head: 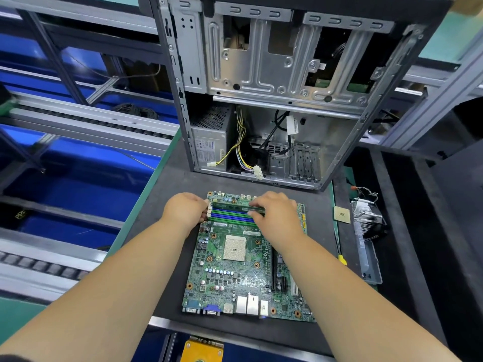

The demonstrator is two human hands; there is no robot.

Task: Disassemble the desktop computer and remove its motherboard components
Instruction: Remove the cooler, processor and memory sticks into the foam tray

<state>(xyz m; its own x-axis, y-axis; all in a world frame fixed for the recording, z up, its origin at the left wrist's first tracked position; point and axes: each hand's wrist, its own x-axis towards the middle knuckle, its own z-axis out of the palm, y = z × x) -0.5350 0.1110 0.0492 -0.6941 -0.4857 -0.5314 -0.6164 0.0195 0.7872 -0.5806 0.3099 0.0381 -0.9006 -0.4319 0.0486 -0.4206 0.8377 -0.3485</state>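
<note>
Memory stick [236, 206] between both hands (pinched).

I have one view only, from the camera worn on the head. It looks forward and steeply down, close over the two forearms. The left hand [187, 210] and right hand [277, 214] sit near the middle of the wide, edge-bent frame, the motherboard [245, 259] under them, the open case [274, 95] beyond.

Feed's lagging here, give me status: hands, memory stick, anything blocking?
Left hand pinching the slot latches. Right hand gripping the memory stick, not yet clear of its slot on the motherboard. Nothing blocking.
</note>
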